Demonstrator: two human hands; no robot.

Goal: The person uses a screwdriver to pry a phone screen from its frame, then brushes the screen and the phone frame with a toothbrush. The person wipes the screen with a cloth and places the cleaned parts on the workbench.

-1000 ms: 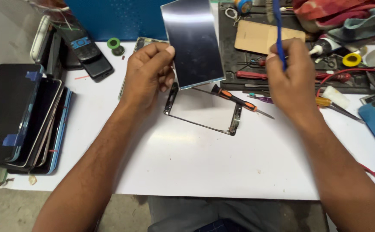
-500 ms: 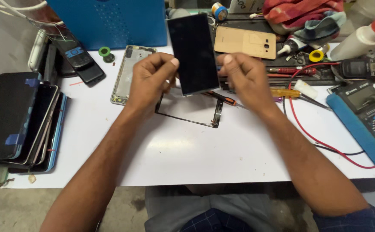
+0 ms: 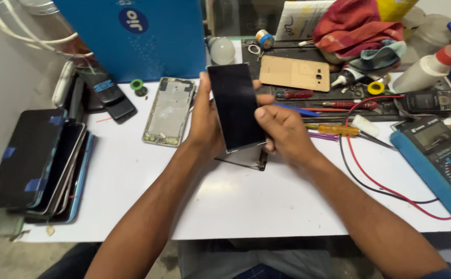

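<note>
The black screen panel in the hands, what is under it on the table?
Under the black screen panel a thin dark frame lies on the white table; only its lower edge and corner show. The rest is hidden by the panel and both hands.

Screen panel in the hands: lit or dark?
Dark. The screen panel shows plain black glass with no image, held between left hand and right hand.

The flat glass phone screen panel (image 3: 236, 106) is glossy black with a thin pale edge. The metal phone frame (image 3: 169, 110) near the bench's back edge is dull silver-grey. The rectangular plastic back cover (image 3: 294, 73) is tan gold. The tall box (image 3: 137, 36) at the back left is bright blue. The crumpled cloth (image 3: 352, 23) at the back right is red with orange stripes. The bench top (image 3: 225, 201) is plain white.
</note>
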